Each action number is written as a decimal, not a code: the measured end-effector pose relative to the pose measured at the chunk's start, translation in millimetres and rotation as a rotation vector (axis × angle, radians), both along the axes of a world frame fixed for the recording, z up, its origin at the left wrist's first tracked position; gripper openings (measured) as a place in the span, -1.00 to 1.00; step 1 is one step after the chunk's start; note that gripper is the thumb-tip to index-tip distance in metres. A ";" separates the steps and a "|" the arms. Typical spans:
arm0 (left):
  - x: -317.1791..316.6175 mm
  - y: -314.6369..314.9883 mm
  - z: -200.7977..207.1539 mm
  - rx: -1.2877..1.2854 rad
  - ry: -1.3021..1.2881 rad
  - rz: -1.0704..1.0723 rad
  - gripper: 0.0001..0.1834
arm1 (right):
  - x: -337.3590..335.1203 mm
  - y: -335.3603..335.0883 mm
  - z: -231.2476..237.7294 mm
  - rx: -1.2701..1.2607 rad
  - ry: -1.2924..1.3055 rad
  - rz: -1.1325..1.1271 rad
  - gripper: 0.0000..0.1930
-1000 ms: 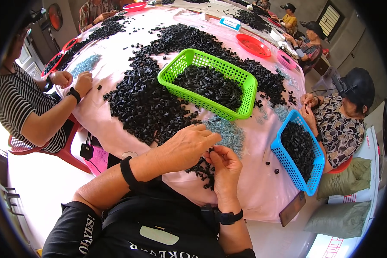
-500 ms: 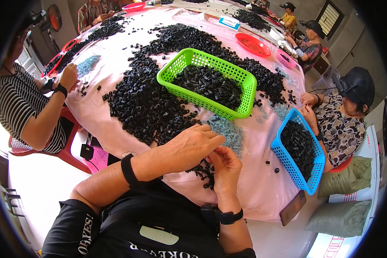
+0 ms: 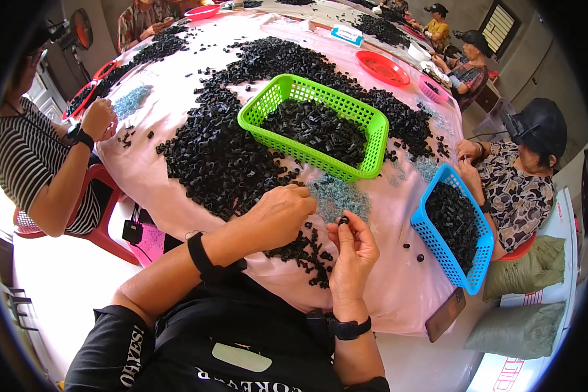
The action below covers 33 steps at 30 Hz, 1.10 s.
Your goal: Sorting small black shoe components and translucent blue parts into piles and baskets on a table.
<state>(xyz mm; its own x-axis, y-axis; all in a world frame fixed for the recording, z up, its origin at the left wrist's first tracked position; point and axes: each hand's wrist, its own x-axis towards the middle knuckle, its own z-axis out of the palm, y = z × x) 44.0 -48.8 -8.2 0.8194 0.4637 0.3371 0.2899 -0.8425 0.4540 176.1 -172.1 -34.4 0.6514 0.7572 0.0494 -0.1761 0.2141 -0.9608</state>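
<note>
Closest to me, at the near edge of the pink-covered table (image 3: 176,85), my right hand (image 3: 353,251) is raised palm toward me with its fingertips pinched shut on one small black piece (image 3: 343,221), held just above the cloth. The piece is too small for me to tell which way its long axis runs. Just left of it, my left hand (image 3: 282,212) lies knuckles up, fingers curled down into the near fringe of the black pile (image 3: 222,157); whether those fingers have closed on anything I cannot tell, since the back of the hand hides them. The held piece sits right beside the left thumb, so the two hands are nearly touching, and the left is the nearer one to the loose stock. Under both hands lies a small scatter of black pieces (image 3: 304,251), and just beyond my fingers is a patch of pale blue-grey bits (image 3: 336,196). To the right, at the table's edge, a blue basket (image 3: 467,261) holds more black pieces, well apart from my right hand. Farther off, past the pile, a green basket (image 3: 366,140) stands in the middle, part filled. At the far left a person in a striped shirt (image 3: 26,163) works at the table edge, and at the right another, in a dark cap (image 3: 542,124), sits by the blue basket.
</note>
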 end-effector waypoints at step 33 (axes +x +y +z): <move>14.7 -24.3 13.5 -0.158 -0.357 -0.020 -0.78 | -5.0 -0.4 -1.9 0.032 0.047 0.112 -0.83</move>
